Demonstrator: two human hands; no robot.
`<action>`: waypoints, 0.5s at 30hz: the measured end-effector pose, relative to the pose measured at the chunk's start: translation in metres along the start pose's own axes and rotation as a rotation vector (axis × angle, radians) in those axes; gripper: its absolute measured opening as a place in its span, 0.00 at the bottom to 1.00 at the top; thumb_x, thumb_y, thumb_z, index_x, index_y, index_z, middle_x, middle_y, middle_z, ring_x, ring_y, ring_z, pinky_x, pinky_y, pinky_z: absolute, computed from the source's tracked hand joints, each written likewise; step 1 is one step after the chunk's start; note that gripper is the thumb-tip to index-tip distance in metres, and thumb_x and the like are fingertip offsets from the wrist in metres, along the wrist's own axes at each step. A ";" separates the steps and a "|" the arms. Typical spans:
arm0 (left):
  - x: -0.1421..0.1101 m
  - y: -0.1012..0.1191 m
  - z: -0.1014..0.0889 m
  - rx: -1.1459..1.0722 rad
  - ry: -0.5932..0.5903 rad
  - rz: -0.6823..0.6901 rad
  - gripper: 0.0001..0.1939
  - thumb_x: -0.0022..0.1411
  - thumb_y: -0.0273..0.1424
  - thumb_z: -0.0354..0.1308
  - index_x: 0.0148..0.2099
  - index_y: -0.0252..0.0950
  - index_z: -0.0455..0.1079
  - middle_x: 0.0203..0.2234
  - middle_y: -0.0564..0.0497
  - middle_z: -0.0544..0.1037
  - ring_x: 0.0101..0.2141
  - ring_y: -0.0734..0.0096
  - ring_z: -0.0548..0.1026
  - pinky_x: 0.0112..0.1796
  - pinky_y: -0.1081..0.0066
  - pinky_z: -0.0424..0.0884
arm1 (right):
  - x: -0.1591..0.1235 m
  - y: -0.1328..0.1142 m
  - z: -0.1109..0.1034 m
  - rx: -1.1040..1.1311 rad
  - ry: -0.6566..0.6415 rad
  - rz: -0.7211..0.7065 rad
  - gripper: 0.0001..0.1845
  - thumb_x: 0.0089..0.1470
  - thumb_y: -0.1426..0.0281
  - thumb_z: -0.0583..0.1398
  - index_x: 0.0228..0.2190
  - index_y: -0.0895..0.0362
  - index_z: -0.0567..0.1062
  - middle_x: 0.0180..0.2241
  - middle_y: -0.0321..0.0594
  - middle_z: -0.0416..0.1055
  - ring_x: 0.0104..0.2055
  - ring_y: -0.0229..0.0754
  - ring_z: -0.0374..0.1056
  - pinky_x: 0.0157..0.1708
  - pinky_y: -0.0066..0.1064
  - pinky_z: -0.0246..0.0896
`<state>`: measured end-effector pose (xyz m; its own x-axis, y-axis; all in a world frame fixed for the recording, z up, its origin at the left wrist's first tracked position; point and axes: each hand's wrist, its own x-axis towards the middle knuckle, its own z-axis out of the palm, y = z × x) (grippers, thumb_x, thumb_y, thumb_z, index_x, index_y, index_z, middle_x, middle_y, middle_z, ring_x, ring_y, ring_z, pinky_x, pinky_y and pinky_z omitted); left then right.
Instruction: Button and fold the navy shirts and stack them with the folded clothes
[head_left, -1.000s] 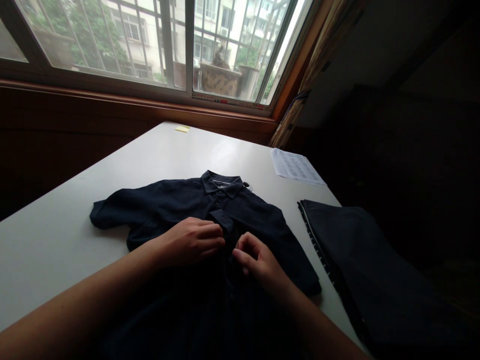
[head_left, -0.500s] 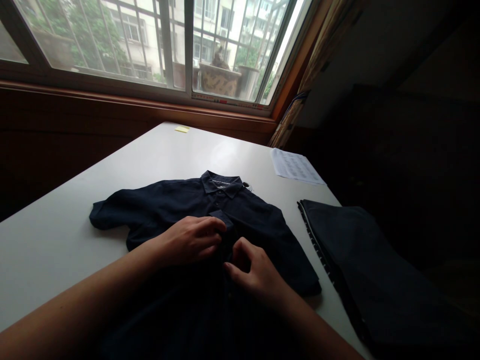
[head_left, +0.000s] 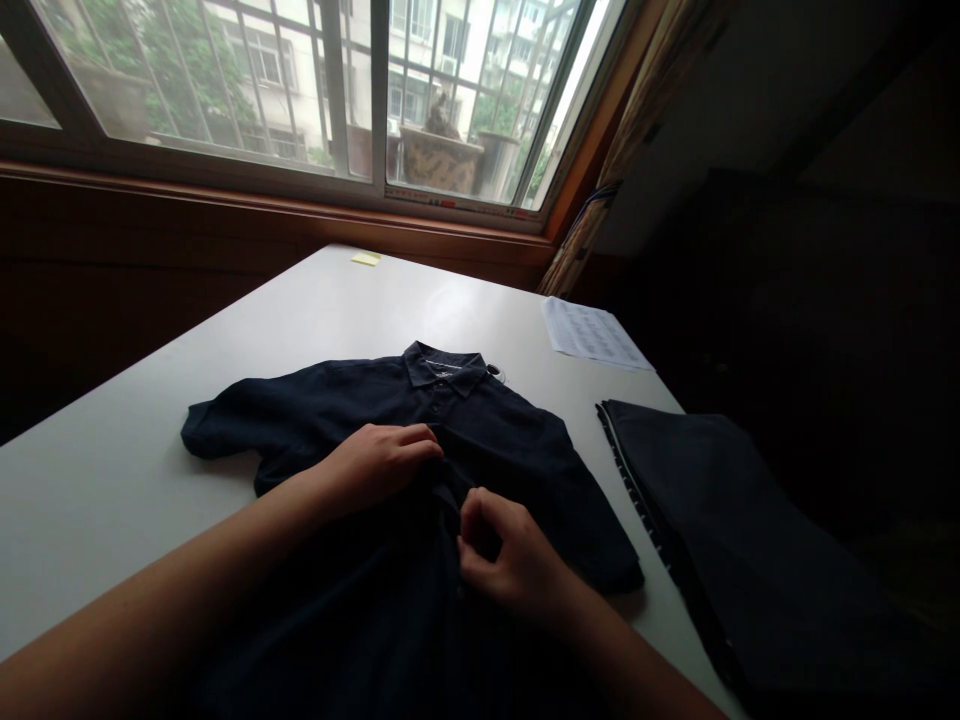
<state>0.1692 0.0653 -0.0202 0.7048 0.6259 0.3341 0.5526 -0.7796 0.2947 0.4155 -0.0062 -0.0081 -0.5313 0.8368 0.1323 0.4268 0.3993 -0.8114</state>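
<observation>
A dark navy short-sleeved shirt (head_left: 517, 430) lies front up, its collar pointing away from me. My left hand (head_left: 382, 462) is on the chest just below the collar buttons, its fingers bent together around the cloth of the front opening. Slightly lower and to the right, my right hand (head_left: 502, 545) pinches the front edge of the shirt between thumb and fingers. A fold of cloth is raised between both hands. The lower part of the shirt is very dark, and any button at the fingertips is hidden.
Beneath the shirt is a white table (head_left: 112, 450). Dark folded cloth (head_left: 720, 500) lies along its right side. Printed sheets (head_left: 596, 332) rest at the far right edge, and a yellow sticky note (head_left: 366, 258) at the far corner. Behind stands a barred window (head_left: 360, 100).
The flap of cloth that stood up by my left fingers has gone down onto the chest. My right hand has closed its thumb and fingers on the shirt edge.
</observation>
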 end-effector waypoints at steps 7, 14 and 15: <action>0.004 -0.007 0.004 -0.071 0.085 -0.063 0.12 0.70 0.22 0.49 0.47 0.39 0.72 0.41 0.49 0.77 0.40 0.69 0.77 0.42 0.73 0.72 | -0.002 0.003 -0.001 0.037 -0.032 -0.071 0.13 0.45 0.82 0.57 0.28 0.53 0.62 0.26 0.28 0.60 0.26 0.34 0.57 0.27 0.26 0.52; 0.006 -0.008 0.005 -0.099 0.057 -0.076 0.12 0.71 0.22 0.49 0.48 0.39 0.72 0.41 0.48 0.76 0.40 0.68 0.76 0.42 0.72 0.72 | -0.003 0.007 -0.003 0.121 -0.003 -0.104 0.12 0.47 0.80 0.57 0.28 0.52 0.61 0.27 0.29 0.59 0.28 0.35 0.56 0.29 0.28 0.53; 0.006 -0.008 0.005 -0.106 0.053 -0.077 0.12 0.71 0.23 0.49 0.49 0.39 0.72 0.41 0.48 0.76 0.40 0.68 0.76 0.42 0.72 0.72 | -0.003 0.008 -0.003 0.131 0.006 -0.110 0.12 0.47 0.80 0.57 0.28 0.52 0.61 0.27 0.29 0.59 0.28 0.35 0.56 0.29 0.28 0.52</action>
<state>0.1714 0.0756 -0.0248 0.6360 0.6865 0.3526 0.5524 -0.7240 0.4133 0.4230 -0.0041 -0.0132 -0.5651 0.7930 0.2275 0.2671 0.4368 -0.8590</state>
